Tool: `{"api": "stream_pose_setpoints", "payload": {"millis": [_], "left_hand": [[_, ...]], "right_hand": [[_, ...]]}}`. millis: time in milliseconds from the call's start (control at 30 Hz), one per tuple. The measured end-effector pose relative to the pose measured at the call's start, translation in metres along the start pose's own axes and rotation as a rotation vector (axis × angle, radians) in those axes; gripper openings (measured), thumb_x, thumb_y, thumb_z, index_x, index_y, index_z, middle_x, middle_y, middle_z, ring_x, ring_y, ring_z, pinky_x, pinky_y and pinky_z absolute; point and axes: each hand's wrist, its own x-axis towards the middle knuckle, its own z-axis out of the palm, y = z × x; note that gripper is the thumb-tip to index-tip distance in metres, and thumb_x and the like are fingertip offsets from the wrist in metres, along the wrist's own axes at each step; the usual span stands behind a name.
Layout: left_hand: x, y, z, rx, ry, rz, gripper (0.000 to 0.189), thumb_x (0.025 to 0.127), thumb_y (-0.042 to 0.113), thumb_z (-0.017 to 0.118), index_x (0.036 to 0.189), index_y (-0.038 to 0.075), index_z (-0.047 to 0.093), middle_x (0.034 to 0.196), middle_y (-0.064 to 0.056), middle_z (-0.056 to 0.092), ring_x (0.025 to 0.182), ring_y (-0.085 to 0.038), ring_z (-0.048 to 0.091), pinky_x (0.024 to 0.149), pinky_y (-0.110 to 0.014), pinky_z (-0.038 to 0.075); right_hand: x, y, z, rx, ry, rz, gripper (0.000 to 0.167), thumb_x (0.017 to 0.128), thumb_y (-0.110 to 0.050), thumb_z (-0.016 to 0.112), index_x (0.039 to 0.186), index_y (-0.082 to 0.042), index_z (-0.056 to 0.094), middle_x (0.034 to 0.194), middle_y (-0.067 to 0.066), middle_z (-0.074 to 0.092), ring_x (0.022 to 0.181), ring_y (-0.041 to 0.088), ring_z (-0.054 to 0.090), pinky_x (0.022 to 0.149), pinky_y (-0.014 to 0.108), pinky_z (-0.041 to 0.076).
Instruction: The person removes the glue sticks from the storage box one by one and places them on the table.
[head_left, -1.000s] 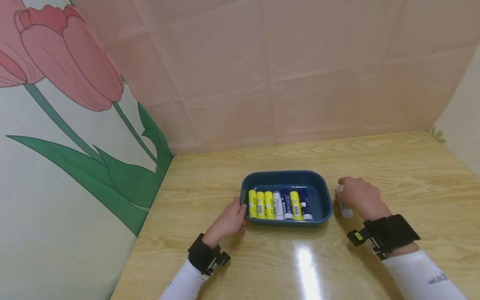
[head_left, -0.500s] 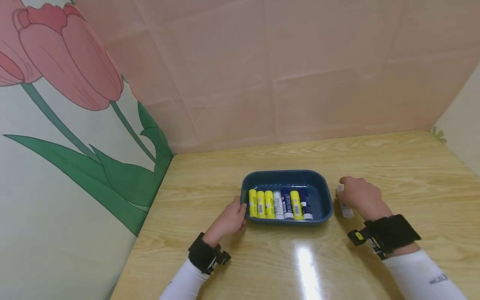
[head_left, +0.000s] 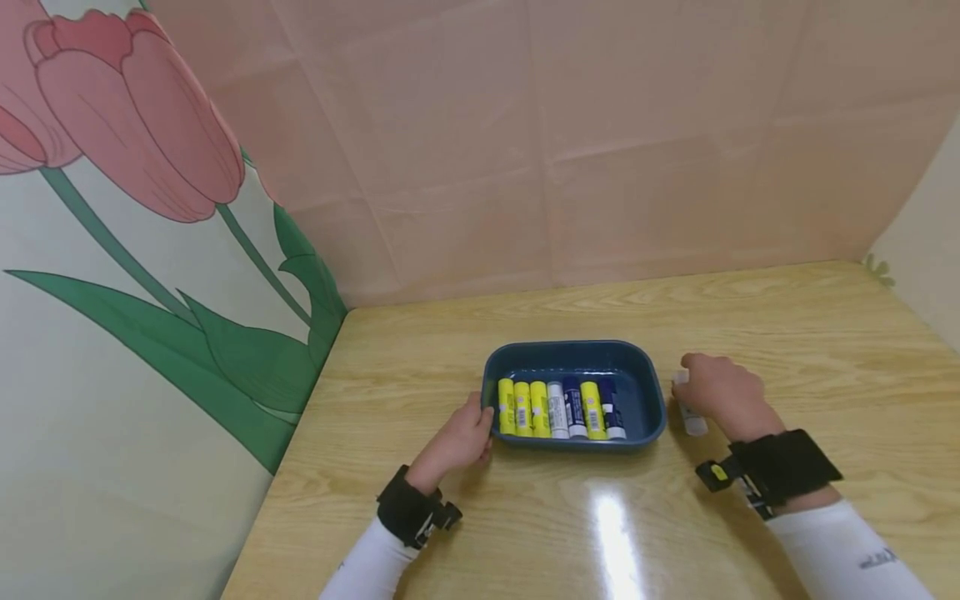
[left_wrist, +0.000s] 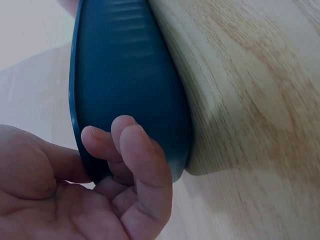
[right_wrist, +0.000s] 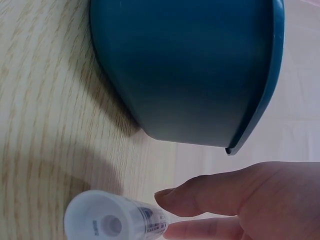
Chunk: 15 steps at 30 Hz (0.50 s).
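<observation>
The right hand [head_left: 723, 396] pinches a white plastic cylinder [head_left: 693, 422], axis eleven-to-five; at its nine o'clock lies a blue rectangular plastic tray [head_left: 637, 410].

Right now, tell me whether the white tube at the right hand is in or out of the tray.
Out: the head view shows the white tube beside the blue tray, held by the right hand.

The head view looks forward and down over the tabletop [head_left: 405, 358]. Both wrist views look from low and close — near opposite ends of the blue tray [head_left: 573, 358], which all three share.
</observation>
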Motion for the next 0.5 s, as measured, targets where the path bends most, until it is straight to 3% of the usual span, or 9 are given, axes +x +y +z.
{"api": "stream_pose_setpoints", "payload": {"millis": [500], "left_hand": [[-0.0032,0.0007,-0.0019,-0.003,0.004,-0.003,0.035,0.111,0.023,0.031,0.138,0.001,0.037,0.075,-0.008,0.056,0.060,-0.021,0.054,0.055,-0.032,0.049]], "right_hand": [[-0.0075,-0.0023,-0.0054,0.006,-0.001,0.010,0.056,0.095,-0.028,0.057,0.133,0.012,0.046,0.117,0.042,0.056,0.088,0.047,0.060,0.067,0.063,0.048]]}}
